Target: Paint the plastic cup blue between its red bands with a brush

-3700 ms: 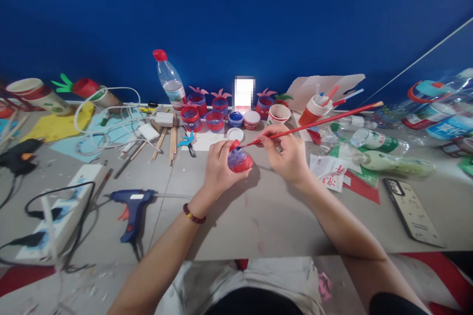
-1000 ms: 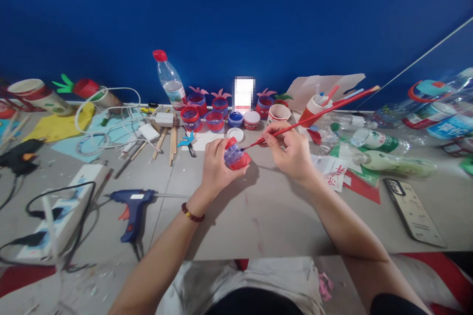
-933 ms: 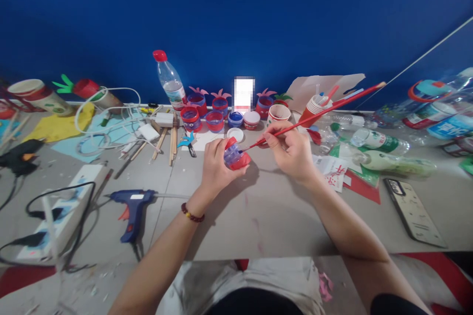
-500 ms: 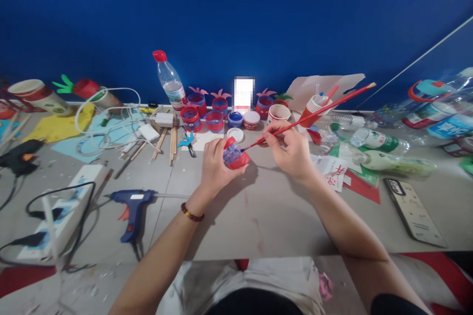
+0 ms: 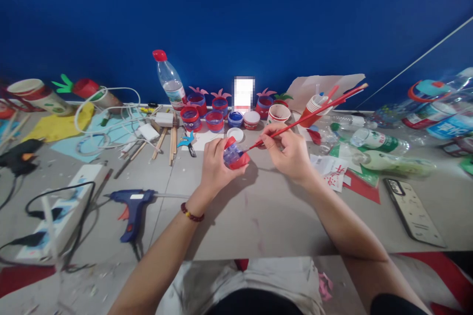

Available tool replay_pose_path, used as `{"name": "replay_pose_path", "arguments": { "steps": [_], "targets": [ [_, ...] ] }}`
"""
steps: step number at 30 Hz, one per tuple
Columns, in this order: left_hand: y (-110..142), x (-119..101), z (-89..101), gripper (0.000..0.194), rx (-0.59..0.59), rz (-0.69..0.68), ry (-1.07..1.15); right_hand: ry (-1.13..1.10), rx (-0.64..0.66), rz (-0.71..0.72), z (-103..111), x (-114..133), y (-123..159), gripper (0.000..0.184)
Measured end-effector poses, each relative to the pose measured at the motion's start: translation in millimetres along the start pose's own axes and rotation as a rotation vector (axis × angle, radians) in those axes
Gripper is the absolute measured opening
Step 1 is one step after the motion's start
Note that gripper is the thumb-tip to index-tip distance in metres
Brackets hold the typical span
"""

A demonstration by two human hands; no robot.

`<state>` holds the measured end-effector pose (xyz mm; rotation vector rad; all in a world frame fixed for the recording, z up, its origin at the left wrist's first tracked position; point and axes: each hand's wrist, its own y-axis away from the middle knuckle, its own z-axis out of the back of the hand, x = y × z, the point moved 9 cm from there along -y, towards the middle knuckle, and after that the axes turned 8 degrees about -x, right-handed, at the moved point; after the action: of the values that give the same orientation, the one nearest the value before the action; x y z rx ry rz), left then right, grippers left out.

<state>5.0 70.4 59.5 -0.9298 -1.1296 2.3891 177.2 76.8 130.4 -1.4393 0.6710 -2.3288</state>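
Above the middle of the table, my left hand is wrapped round a small clear plastic cup with red bands and a bluish-purple middle. The cup is tilted on its side. My right hand pinches a long red paintbrush, whose dark tip touches or nearly touches the cup's side. Just behind stand an open jar of blue paint, a white-lidded jar and a loose white lid. Several red and blue painted cups stand beside them, some with leaf-like paper tops.
A blue glue gun and a white power strip with cables lie at left. A water bottle stands near the blue wall. Plastic bottles and a phone lie at right. A paper cup stands behind my right hand.
The brush has shifted very slightly, its handle end moving a little left along with my right hand. My left hand and the cup stay nearly still.
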Motion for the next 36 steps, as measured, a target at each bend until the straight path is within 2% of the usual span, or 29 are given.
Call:
{"name": "replay_pose_path", "arguments": {
  "steps": [5,10,16,23,30,36],
  "targets": [
    [0.3,-2.9,1.7,0.083,-0.027,-0.042,-0.009,-0.108,0.018,-0.022,-1.4,2.7,2.3,0.009],
    [-0.3,-1.3,1.6,0.083,-0.020,-0.040,-0.013,-0.049,0.043,0.020,-6.6,6.4,2.1,0.009],
    [-2.2,2.5,0.0,0.080,0.015,0.045,0.000,0.073,-0.030,0.040,5.0,2.5,-3.7,0.008],
    [-0.8,0.6,-1.4,0.080,0.030,0.056,0.031,0.020,-0.090,0.065,12.4,7.9,-4.0,0.012],
    [-1.6,-2.5,-4.5,0.080,0.061,0.099,0.157,-0.225,-0.189,-0.021,25.6,0.2,-8.3,0.015],
    [4.5,1.4,-11.9,0.086,0.117,0.175,0.209,-0.291,-0.301,-0.093,38.8,-11.6,-14.3,0.024]
  ]
}}
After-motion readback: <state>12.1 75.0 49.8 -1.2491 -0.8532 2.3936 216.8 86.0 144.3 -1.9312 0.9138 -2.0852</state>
